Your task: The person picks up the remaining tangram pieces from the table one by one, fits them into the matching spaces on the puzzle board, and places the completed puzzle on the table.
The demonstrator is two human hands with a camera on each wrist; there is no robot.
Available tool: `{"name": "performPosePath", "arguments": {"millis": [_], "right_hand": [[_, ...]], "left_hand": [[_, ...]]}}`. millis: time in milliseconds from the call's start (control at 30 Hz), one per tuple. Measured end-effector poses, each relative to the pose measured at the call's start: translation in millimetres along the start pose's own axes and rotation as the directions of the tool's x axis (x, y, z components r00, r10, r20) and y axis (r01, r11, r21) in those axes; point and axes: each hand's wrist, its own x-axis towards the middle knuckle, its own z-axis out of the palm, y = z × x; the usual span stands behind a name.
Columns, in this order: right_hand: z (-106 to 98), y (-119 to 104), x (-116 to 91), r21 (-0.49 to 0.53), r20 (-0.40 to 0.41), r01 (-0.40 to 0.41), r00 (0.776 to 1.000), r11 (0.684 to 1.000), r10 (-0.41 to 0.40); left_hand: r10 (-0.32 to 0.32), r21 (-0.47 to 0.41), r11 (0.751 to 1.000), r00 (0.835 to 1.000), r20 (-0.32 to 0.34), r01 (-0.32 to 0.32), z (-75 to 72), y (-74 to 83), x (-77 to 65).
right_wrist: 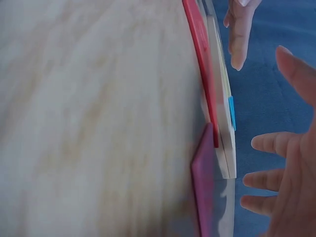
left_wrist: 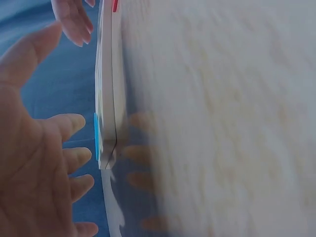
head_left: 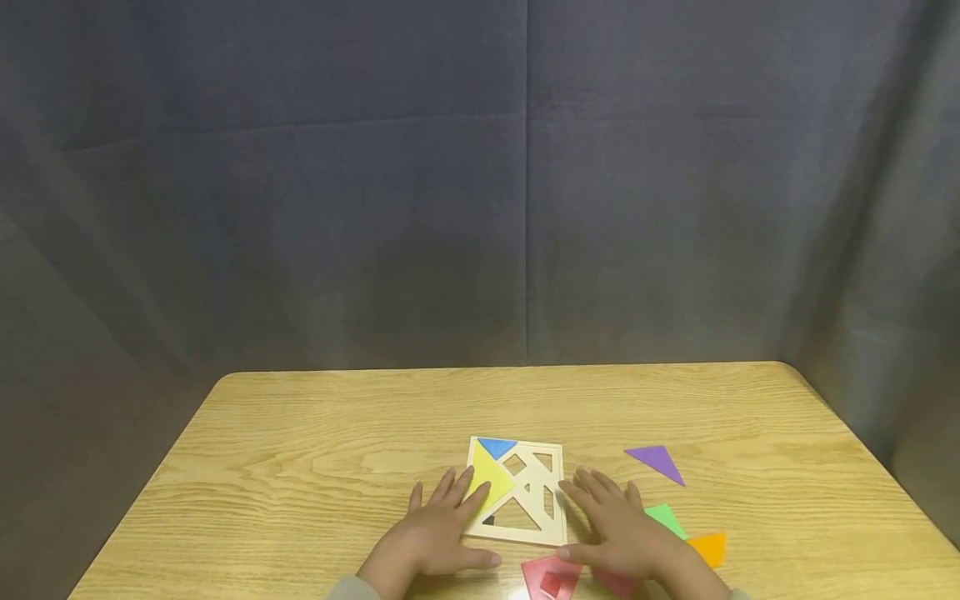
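A pale wooden tangram tray (head_left: 517, 538) with cut-out holes lies on the table. A large yellow triangle (head_left: 486, 467) and a small blue triangle (head_left: 497, 447) sit in its left part. Over the tray's left edge, my left hand (head_left: 431, 537) is held with spread fingers, holding nothing. My right hand (head_left: 622, 537) is at the tray's right edge, its fingers likewise spread and its grasp empty. Both wrist views show the fingers apart from the tray, raised above the table. A pink piece (head_left: 535, 573) lies below the tray, near the right thumb.
Right of the tray lie a purple triangle (head_left: 660, 461), a green piece (head_left: 666, 518) and an orange piece (head_left: 709, 547). Another pink piece (head_left: 617, 583) is partly hidden by the right hand. A dark curtain (head_left: 420, 208) hangs behind the wooden table (head_left: 300, 450).
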Motion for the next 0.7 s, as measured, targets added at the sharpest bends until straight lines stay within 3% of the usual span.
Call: {"name": "performPosePath", "arguments": {"millis": [700], "right_hand": [[9.9, -1.4, 9.4, -0.044, 0.073, -0.008, 0.997, 0.999, 0.011]], "left_hand": [[-0.017, -0.009, 1.0, 0.999, 0.041, 0.017, 0.6, -3.9, 4.0]]}}
